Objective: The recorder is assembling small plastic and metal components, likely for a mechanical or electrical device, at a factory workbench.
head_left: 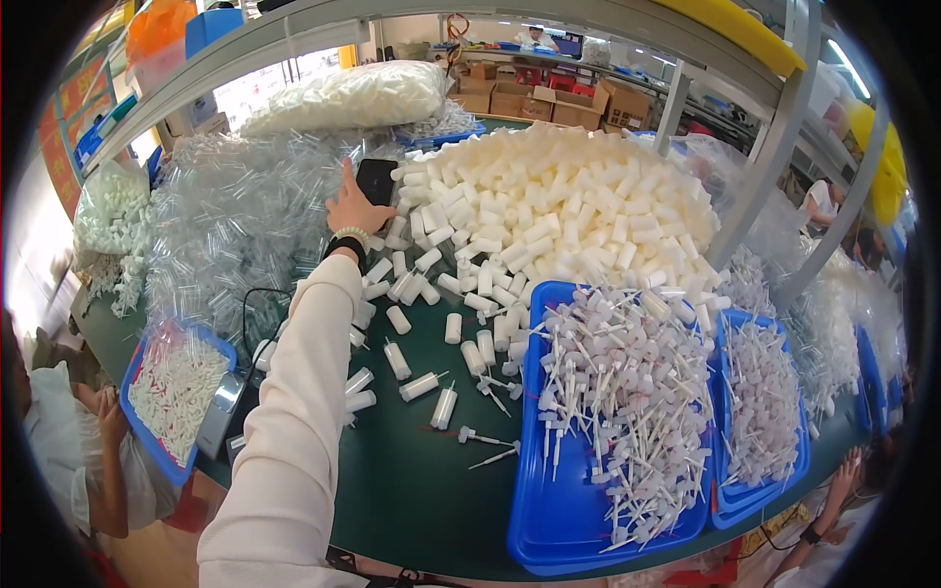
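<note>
My left hand (353, 208), in a long cream sleeve with a bead bracelet and a dark band at the wrist, reaches far forward and rests on a black phone (376, 179) that leans at the edge of a big heap of white plastic caps (559, 211). The fingers lie against the phone's left side. My right hand is out of sight. Loose white caps (397, 319) and a few assembled pump tubes (421, 385) lie scattered on the green table (421, 490) below the hand.
A pile of clear tubes (235, 225) fills the left. Blue trays of white pump heads with thin stems stand at centre-right (534, 529) and right (730, 495); another blue tray (147, 431) sits at the left edge. Other people sit at lower left and lower right.
</note>
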A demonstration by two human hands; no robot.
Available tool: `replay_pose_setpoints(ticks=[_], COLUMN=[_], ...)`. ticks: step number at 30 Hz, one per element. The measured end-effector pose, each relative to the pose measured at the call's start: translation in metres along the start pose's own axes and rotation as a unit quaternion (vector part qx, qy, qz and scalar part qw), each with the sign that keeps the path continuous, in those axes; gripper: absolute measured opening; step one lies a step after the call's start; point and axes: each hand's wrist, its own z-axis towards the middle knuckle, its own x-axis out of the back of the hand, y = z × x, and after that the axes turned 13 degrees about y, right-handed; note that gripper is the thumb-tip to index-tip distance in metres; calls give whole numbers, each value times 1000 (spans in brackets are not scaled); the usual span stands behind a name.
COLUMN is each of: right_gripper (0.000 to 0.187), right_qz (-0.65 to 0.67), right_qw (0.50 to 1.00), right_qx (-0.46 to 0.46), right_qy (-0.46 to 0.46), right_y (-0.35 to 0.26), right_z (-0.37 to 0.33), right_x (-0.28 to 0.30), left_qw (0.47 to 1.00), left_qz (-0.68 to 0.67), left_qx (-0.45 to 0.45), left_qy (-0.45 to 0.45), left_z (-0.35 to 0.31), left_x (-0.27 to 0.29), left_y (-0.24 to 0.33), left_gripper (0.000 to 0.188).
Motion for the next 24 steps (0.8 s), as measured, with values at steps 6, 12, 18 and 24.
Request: replay_pose_setpoints(ticks=[6, 12, 18, 24], right_gripper=[28, 28, 28, 28], right_qz=[-87, -166, -255, -319], right_qw=[993, 974, 938, 896], right_qx=[80, 150, 226, 296], right_qy=[18, 42, 70, 92], right_y=[-9, -7, -23, -24], right_z=[9, 19, 14, 9], right_x=[-13, -24, -29, -93], left_qw=[1000, 999, 999, 998], left_qz=[10, 29, 32, 21], left_qx=[-23, -40, -44, -61], left_qy=[6, 2, -3, -25], left_z=[3, 2, 9, 4], left_x=[8, 9, 8, -1], left_y=[-4, 0, -13, 0], left_gripper=[117, 116, 116, 114])
